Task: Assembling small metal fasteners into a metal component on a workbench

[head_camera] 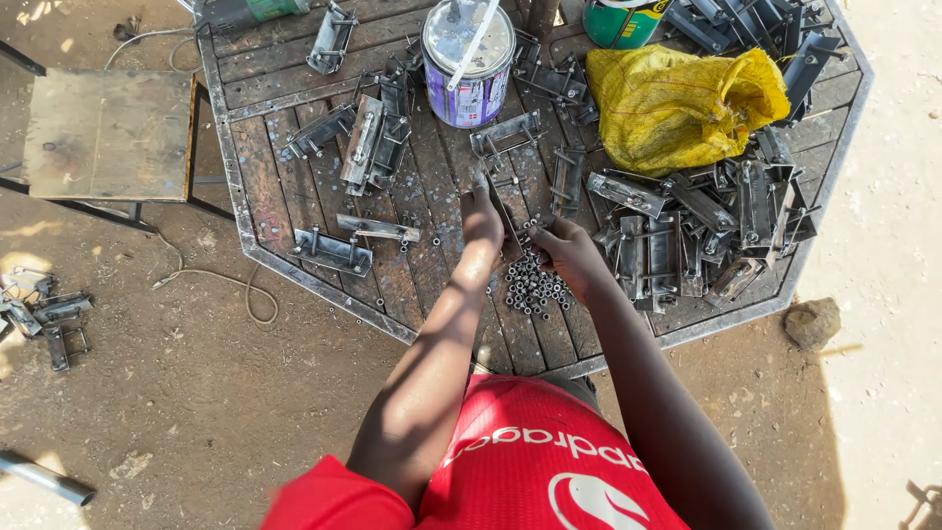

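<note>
Left hand [481,218]: grips a thin metal bar [505,221], held upright over the table [294,265].
Right hand [569,253]: fingers pinched, picking at the nuts [533,287]; one nut at a time is surest.
Nuts: a heap at 6 o'clock from both hands.
Latches [687,231]: piled at 3 o'clock.
Can [468,61]: at 12 o'clock.

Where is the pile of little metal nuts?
In the head view, the pile of small grey metal nuts lies near the front edge of the dark octagonal wooden table, between the left hand and right hand.
</note>
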